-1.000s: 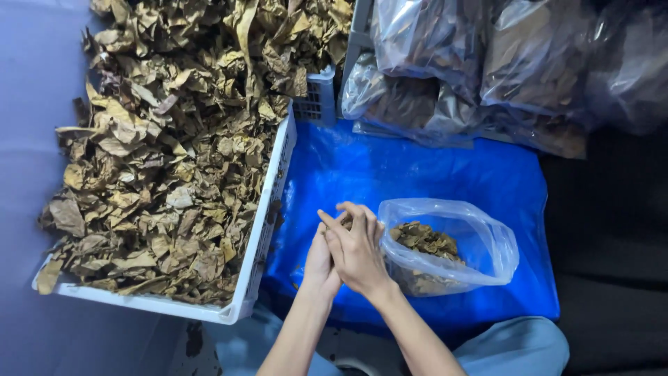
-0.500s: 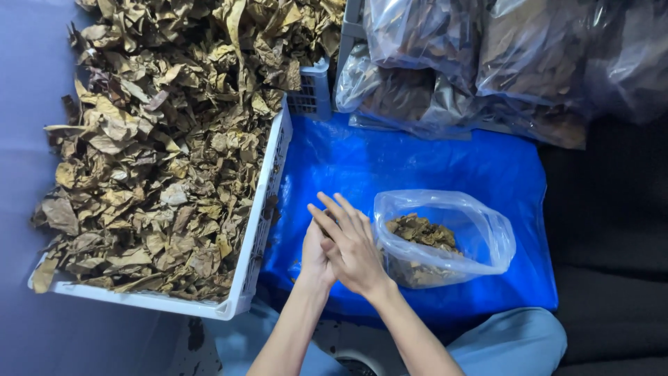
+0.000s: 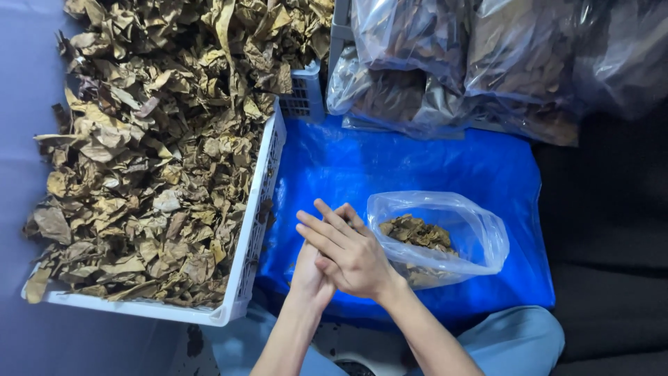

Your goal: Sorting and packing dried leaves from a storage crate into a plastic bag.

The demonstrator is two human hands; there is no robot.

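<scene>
Head view shows my right hand [image 3: 348,252] pressed flat over my left hand [image 3: 311,270], both open and holding nothing, just beside the clear bag of dried leaves [image 3: 437,237] on the blue sheet [image 3: 390,163].

A blue plastic sheet [image 3: 417,167] covers the work surface. On it sits an open clear bag [image 3: 445,237] partly filled with dried leaves. A white slatted crate [image 3: 254,230] heaped with dried brown leaves [image 3: 153,153] rests at its left edge, and filled clear bags [image 3: 459,63] lie along its far edge.
</scene>
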